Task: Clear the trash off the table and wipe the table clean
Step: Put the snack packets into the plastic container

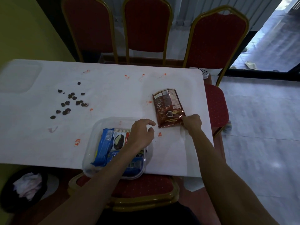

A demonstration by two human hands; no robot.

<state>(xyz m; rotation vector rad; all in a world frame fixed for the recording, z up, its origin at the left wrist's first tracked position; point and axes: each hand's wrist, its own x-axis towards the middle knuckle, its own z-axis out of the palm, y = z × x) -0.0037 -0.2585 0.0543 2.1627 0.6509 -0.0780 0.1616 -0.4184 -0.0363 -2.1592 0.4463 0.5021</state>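
The head view, the only one, looks down on a table [113, 88] under a white cover. The right hand [192, 121] reaches toward the right end of the table. Its fingers are curled and pinch the near right corner of a brown wrapper [168, 108], which lies flat on the cover. A corner is probably the easiest place to get hold of a flat foil packet.

The left hand [141, 135] hovers over the far right corner of a clear plastic container [90, 143], with its fingers loosely bent and holding nothing. It looks ready to steady the container or to receive the packet. The container sits at the near edge of the table and partly overhangs it, above a red chair seat [142, 185]. Inside are blue wrappers [103, 146] and a white-and-red one, so it appears to serve as the place for collected trash, kept close to the body for short reaches.

The wrapper is just beyond the container and to its right. My guess is that it goes in next.

Well to the left, dark crumbs [69, 103] are scattered on the cover, and red smears [77, 142] dot it in several places (wiping looks some way off). On the floor at lower left, a dark bin [9, 197] holds crumpled tissue. Three red chairs [146, 26] stand along the far side.
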